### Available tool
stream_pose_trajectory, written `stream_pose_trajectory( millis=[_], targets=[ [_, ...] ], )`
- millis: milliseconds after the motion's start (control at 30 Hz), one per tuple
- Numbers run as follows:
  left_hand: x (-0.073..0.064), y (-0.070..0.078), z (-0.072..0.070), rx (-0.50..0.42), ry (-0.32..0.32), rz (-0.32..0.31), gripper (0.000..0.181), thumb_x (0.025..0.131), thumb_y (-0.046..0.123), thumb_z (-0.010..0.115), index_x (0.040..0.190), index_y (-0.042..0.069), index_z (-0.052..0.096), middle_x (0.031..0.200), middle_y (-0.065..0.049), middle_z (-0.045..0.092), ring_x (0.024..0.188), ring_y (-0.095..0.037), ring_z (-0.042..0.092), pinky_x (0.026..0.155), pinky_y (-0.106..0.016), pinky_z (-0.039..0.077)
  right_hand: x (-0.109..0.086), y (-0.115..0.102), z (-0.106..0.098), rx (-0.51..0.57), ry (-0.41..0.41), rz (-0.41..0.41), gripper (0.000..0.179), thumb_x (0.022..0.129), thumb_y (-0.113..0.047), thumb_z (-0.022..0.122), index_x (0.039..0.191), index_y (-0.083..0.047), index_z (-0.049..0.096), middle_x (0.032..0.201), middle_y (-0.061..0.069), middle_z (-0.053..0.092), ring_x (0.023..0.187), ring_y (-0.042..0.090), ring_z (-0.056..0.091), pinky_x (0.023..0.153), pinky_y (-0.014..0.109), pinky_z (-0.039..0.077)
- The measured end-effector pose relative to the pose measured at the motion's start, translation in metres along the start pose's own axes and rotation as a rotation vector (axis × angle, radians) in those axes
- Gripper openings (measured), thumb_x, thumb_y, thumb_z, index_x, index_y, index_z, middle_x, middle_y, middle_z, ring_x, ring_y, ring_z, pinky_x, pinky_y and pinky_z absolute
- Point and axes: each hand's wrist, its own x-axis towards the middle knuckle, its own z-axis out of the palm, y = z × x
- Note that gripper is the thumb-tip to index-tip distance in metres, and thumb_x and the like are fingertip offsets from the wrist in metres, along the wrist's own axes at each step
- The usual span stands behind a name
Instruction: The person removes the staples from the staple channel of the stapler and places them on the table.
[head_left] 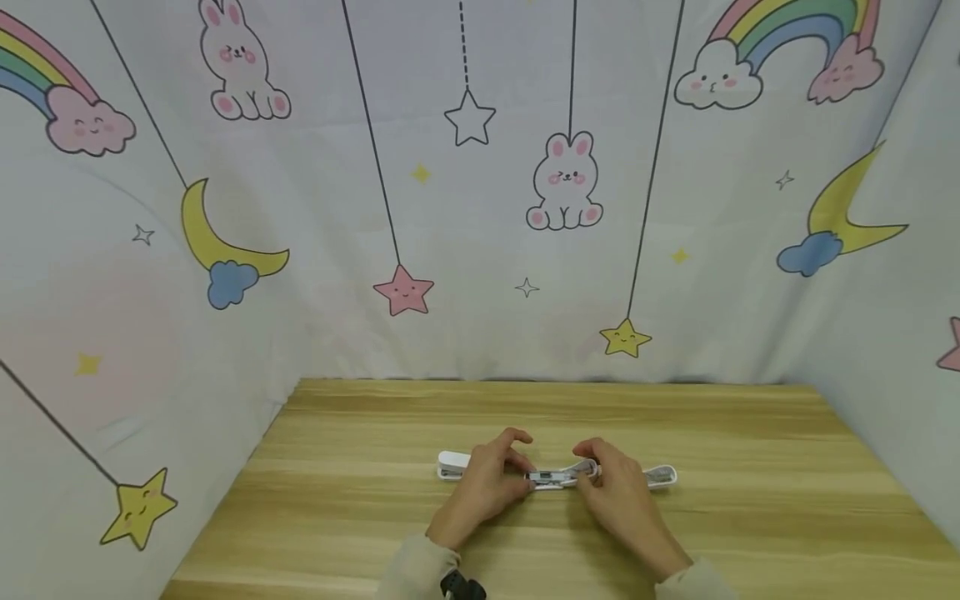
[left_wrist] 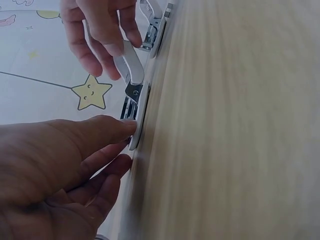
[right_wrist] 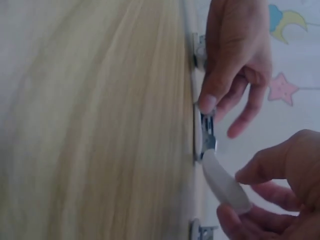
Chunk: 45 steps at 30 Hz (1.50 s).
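Observation:
A white stapler (head_left: 551, 478) lies on the table between the two hands, its top arm swung up and back so the metal inside shows. At its left end the left hand (head_left: 491, 482) pinches the base, the thumb on the near side in the left wrist view. The right hand (head_left: 617, 490) holds the raised white top arm (right_wrist: 225, 185) between thumb and fingers. Partly behind the left hand lies a second white stapler (head_left: 453, 465). Beyond the right hand a third stapler (head_left: 661, 476) shows one end, the rest hidden by that hand.
The wood-grain table (head_left: 360, 425) carries the staplers in a rough row. A white curtain (head_left: 487, 333) printed with stars, rabbits and rainbows hangs behind it and along both sides. A small black object (head_left: 462, 585) sits at the left sleeve.

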Motion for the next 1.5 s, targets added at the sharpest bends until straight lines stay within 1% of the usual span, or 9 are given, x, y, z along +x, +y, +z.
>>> stream_pose_trajectory(
  millis=[133,200,333,433,600,800,1067,1333,1500],
  targets=[
    [0.0,0.001,0.0,0.012,0.0,-0.002,0.057,0.081,-0.003,0.087,0.133,0.005,0.063,0.097,-0.004,0.083,0.091,-0.022,0.079,0.089,-0.034,0.059,-0.005,-0.009,-0.002,-0.061,0.008,0.0,0.033,0.088,-0.004,0.074,0.121,-0.012,0.073,0.124,0.011,0.076,0.089,0.015,0.057,0.08,0.036,0.047],
    [0.0,0.001,0.0,0.012,0.001,-0.004,0.057,0.081,-0.003,0.087,0.132,0.005,0.063,0.096,-0.004,0.083,0.091,-0.021,0.078,0.088,-0.033,0.059,-0.008,-0.014,-0.003,-0.057,0.016,0.005,0.034,0.089,-0.005,0.074,0.122,-0.013,0.073,0.128,0.011,0.074,0.092,0.016,0.057,0.08,0.035,0.045],
    [0.0,0.0,0.001,0.009,0.002,-0.006,0.056,0.081,-0.003,0.087,0.131,0.005,0.064,0.096,-0.004,0.084,0.09,-0.022,0.078,0.087,-0.032,0.058,-0.011,-0.022,-0.004,0.041,0.008,0.026,0.033,0.09,-0.002,0.073,0.121,-0.011,0.074,0.119,0.009,0.076,0.09,0.012,0.064,0.076,0.027,0.05],
    [0.0,0.0,0.001,0.014,0.005,-0.002,0.056,0.081,-0.003,0.087,0.131,0.005,0.063,0.096,-0.005,0.084,0.091,-0.022,0.078,0.087,-0.032,0.058,-0.01,-0.027,-0.002,0.165,-0.074,0.072,0.03,0.092,-0.002,0.072,0.121,-0.007,0.075,0.102,0.005,0.078,0.079,0.008,0.068,0.068,0.022,0.052],
    [0.001,0.0,0.0,0.022,0.013,0.008,0.056,0.081,-0.004,0.087,0.131,0.005,0.063,0.095,-0.006,0.084,0.092,-0.024,0.079,0.089,-0.033,0.058,-0.009,-0.024,0.007,0.367,-0.269,0.159,0.038,0.093,-0.001,0.064,0.131,0.003,0.07,0.084,0.008,0.077,0.057,0.013,0.063,0.051,0.022,0.046],
    [0.0,0.0,0.0,0.035,0.005,0.008,0.055,0.083,-0.003,0.087,0.131,0.006,0.063,0.097,-0.005,0.084,0.095,-0.023,0.079,0.093,-0.035,0.058,-0.011,-0.021,0.019,0.438,-0.342,0.224,0.042,0.094,0.0,0.058,0.135,0.009,0.065,0.078,0.008,0.075,0.048,0.01,0.056,0.044,0.021,0.045],
    [-0.001,0.001,-0.001,0.058,0.002,0.008,0.056,0.082,-0.002,0.087,0.132,0.006,0.063,0.097,-0.003,0.084,0.096,-0.022,0.078,0.094,-0.036,0.058,-0.012,-0.025,0.029,0.469,-0.31,0.283,0.045,0.093,-0.001,0.06,0.136,0.012,0.063,0.075,0.008,0.074,0.045,0.009,0.055,0.043,0.019,0.043],
    [0.0,0.001,-0.001,0.049,0.004,0.02,0.054,0.083,-0.001,0.087,0.13,0.006,0.063,0.097,-0.003,0.084,0.097,-0.023,0.078,0.094,-0.037,0.058,-0.009,-0.025,0.039,0.579,-0.195,0.379,0.027,0.098,0.0,0.062,0.122,0.01,0.072,0.069,0.009,0.073,0.043,0.007,0.053,0.041,0.022,0.042],
    [0.0,0.0,-0.002,0.061,0.006,0.026,0.052,0.084,0.002,0.088,0.13,0.006,0.063,0.097,-0.002,0.085,0.099,-0.024,0.077,0.095,-0.036,0.057,-0.007,-0.026,0.043,0.59,-0.144,0.408,0.021,0.1,-0.004,0.067,0.115,0.009,0.075,0.067,0.007,0.073,0.042,0.007,0.054,0.04,0.021,0.042]
  ],
)
